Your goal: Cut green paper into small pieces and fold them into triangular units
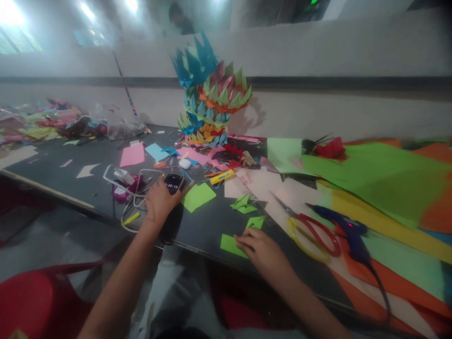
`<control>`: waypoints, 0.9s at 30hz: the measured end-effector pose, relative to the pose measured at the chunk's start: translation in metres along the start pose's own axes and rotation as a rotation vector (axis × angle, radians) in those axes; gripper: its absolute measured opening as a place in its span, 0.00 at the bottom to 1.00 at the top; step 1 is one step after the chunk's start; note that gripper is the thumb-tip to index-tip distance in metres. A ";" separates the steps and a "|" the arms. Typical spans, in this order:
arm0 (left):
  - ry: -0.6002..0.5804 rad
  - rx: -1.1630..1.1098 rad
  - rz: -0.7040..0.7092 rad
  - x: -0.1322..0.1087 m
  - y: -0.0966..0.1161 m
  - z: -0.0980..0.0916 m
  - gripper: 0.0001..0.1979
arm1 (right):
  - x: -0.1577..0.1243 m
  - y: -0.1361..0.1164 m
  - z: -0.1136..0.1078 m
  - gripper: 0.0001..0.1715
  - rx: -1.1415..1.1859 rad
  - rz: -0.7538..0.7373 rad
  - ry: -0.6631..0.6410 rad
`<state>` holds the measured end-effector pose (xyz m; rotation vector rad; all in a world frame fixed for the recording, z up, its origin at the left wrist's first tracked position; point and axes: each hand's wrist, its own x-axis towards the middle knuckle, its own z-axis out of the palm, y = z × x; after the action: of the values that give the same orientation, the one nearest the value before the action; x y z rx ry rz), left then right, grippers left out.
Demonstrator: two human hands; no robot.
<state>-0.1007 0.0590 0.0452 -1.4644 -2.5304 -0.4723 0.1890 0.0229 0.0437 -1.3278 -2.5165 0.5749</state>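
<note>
My left hand (160, 200) is closed on the left edge of a dark phone (174, 182), whose lit screen shows white digits. Beyond its thumb lies a square of green paper (198, 196). At the table's front edge, my right hand (259, 247) pinches a small green paper rectangle (231, 246) between thumb and fingers. A folded green paper piece (254, 222) lies just beyond those fingers, and another folded green piece (243, 204) rests a bit farther back.
Scissors (310, 238) and a blue glue gun (348, 223) lie to the right on paper sheets. A tall folded-paper model (208, 99) stands against the wall. A white cable (123, 214) loops at left. A yellow glue stick (221, 177) lies mid-table. Red chairs (38, 301) stand below.
</note>
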 end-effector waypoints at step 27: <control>-0.353 -0.861 0.592 -0.113 0.055 -0.009 0.09 | 0.002 0.008 -0.002 0.06 0.302 0.014 0.059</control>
<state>0.0034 -0.0101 0.0289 -2.6604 -1.9768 -1.3824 0.1946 0.0295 0.0418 -1.2308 -2.2643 0.8660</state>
